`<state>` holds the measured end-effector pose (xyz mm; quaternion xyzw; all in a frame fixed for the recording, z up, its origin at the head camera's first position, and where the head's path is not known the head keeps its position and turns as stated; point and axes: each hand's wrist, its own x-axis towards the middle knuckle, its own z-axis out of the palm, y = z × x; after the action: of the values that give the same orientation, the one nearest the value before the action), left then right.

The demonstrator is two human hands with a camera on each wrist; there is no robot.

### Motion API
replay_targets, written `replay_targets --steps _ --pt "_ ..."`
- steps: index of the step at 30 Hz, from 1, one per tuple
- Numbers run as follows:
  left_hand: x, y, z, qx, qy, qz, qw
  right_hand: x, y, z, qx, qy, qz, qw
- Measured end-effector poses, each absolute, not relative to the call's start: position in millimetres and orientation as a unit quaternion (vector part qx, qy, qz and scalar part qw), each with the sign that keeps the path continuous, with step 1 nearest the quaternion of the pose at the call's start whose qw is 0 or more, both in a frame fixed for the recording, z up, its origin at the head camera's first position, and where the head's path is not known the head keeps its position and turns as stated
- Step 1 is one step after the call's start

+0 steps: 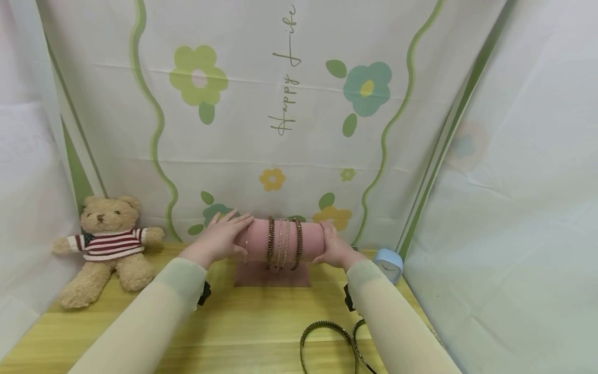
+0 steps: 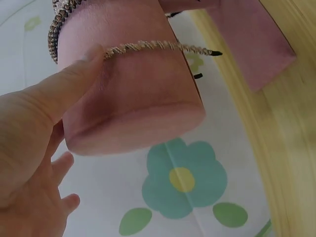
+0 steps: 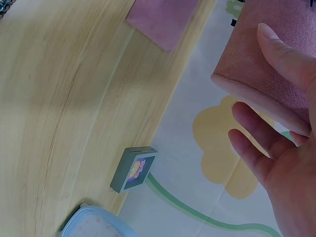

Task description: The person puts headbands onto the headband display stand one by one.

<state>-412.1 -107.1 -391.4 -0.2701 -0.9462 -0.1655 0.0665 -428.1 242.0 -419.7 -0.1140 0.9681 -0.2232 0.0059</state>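
A pink plush headband display stand (image 1: 261,239) has a horizontal roll on a flat base. Several headbands (image 1: 271,241), gold-toned and dark beaded, hang over its middle. At the roll's left end my left hand (image 1: 221,239) pinches a thin twisted gold headband (image 2: 143,46), thumb in front and index finger over the top. One black tip of that headband juts out below the roll in the left wrist view. My right hand (image 1: 335,246) holds the roll's right end, its thumb across the front. Some fingers behind the roll are hidden.
Dark headbands (image 1: 327,324) lie on the wooden table (image 1: 233,332) near my right forearm. A blue clock (image 1: 389,265) and a small dark green box (image 3: 134,169) stand at the right. At left sits a teddy bear (image 1: 109,244). A flowered cloth (image 1: 243,145) hangs behind.
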Motion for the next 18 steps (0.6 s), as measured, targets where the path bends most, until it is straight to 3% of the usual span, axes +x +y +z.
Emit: replay_targets --steps 18 --pt "-420 -79 -395 -0.260 -0.949 -0.162 0.072 -427 242 -419 -0.109 0.970 -0.219 0.009"
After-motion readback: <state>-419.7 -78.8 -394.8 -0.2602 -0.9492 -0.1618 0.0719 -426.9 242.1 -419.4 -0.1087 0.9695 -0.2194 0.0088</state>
